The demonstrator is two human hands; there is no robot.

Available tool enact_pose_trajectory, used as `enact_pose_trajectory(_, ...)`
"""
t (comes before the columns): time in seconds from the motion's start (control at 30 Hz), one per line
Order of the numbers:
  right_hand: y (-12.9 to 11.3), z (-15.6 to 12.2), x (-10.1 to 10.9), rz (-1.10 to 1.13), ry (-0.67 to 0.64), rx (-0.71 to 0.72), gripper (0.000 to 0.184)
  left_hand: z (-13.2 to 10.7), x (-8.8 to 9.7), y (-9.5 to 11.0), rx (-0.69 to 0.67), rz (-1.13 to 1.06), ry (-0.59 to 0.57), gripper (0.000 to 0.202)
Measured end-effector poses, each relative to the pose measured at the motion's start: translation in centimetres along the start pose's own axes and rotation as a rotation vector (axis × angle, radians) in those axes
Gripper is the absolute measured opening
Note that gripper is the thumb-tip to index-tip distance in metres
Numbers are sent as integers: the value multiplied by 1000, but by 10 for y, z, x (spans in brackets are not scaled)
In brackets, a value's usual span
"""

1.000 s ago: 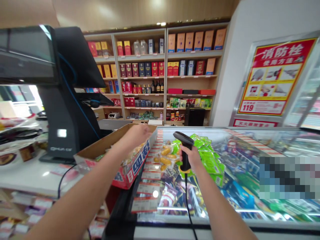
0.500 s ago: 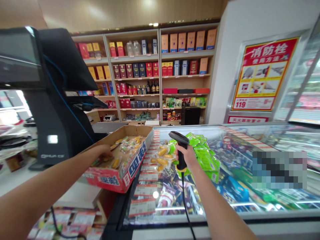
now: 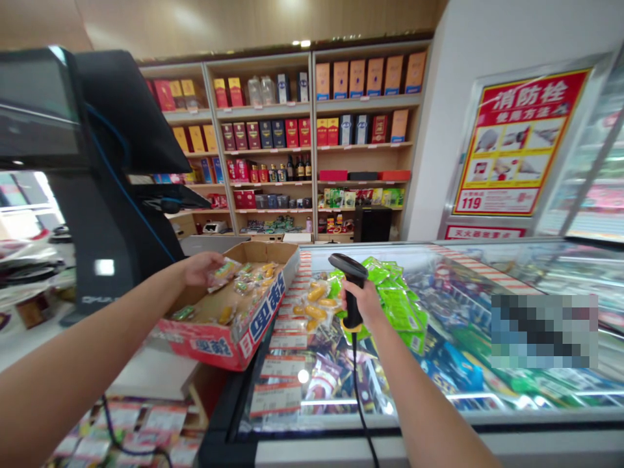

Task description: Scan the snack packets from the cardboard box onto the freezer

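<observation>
Hands are well apart, each clamped on something. Left hand [image 3: 201,270] pinches a clear packet [image 3: 224,273] over the back-left side of the open box [image 3: 209,348], fingers partly blurred. Right hand [image 3: 366,302] is wrapped round the handle of the scanner [image 3: 349,265], held upright, head on top pointing up-left, cable [image 3: 358,393] hanging from the handle's bottom toward the near edge. Box is tilted in view, between the terminal [image 3: 114,227] and the freezer [image 3: 307,453], right side by the freezer's edge; more wrapped snacks [image 3: 266,273] lie inside, mostly at the far end, a few near the front. On the freezer's glass: yellow snacks [image 3: 316,312] in clear wrap between box and scanner, then a heap of green packs [image 3: 402,312] just behind and right of the scanner. Price tags [image 3: 276,393] run along the glass's left side. White table [image 3: 151,370] at left, under the left forearm; stocked shelves [image 3: 312,140] behind, red poster [image 3: 521,143] on the right wall.
</observation>
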State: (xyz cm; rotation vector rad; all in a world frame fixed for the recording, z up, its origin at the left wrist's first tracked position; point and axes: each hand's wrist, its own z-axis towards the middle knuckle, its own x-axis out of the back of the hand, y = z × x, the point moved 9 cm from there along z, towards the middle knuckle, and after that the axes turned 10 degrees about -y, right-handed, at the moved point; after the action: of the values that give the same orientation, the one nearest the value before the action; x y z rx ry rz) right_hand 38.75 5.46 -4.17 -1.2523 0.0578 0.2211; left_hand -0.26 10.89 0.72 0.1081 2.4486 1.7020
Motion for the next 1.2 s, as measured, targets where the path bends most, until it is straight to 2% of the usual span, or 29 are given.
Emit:
enact_pose_trajectory(0.1, 1, 0, 1, 21, 9, -11, 27, -23, -57, 24, -128, -166, -67, 22)
enact_pose_trajectory(0.2, 1, 0, 2, 38, 26, -21, 27, -46, -119, 31, -293, -216, -138, 21)
enact_pose_trajectory(0.33, 0, -1, 4, 54, 42, -24, 27, -59, -199, 13, -488, -215, -312, 24)
enact_pose_trajectory(0.43, -1, -1, 8, 64, 72, -18, 27, -41, -230, -7, -646, -214, -312, 35)
enact_pose_trajectory(0.53, -3, -2, 11, 64, 88, -9, 27, -4, -233, -25, -758, -224, -212, 44)
enact_pose_trajectory(0.63, -4, -2, 8, 64, 50, -18, 26, 33, -220, -43, -787, -248, -119, 51)
enact_pose_trajectory(0.73, 0, -3, -4, 14, -67, -73, 27, 55, -211, -58, -760, -266, -129, 60)
enact_pose_trajectory(0.9, 5, -6, -19, -94, -211, -133, 24, 60, -205, -66, -760, -282, -130, 65)
enact_pose_trajectory(1.2, 6, -9, -23, -126, -226, -149, 21, 60, -206, -70, -744, -337, -153, 61)
